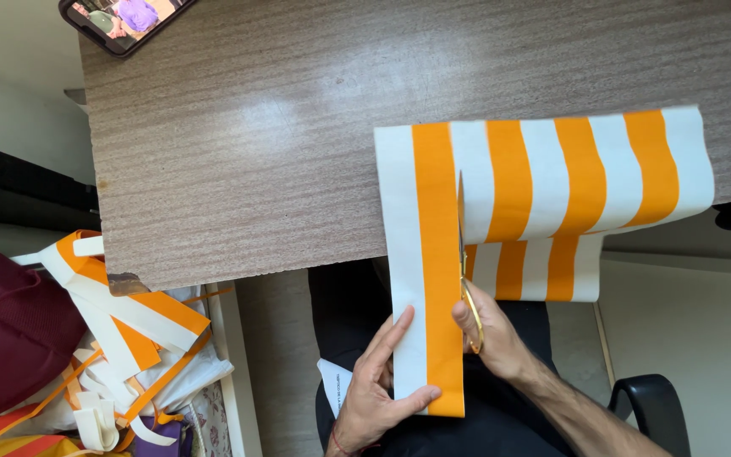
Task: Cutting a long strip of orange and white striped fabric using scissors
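A sheet of orange-and-white striped paper (552, 173) lies over the near edge of a grey wood-grain table (255, 152) and hangs toward my lap. My right hand (488, 334) grips gold-handled scissors (464, 254) whose blades point away from me along the edge of an orange stripe. The cut runs up that stripe's right side. My left hand (378, 385) pinches the bottom of the partly freed orange-and-white strip (425, 279), thumb on top, fingers spread along its white band.
A phone (120, 21) with a lit screen lies at the table's far left corner. Cut orange and white paper strips (120, 322) pile up at lower left beside a maroon cloth (6, 330). A black chair armrest (653, 406) sits at lower right.
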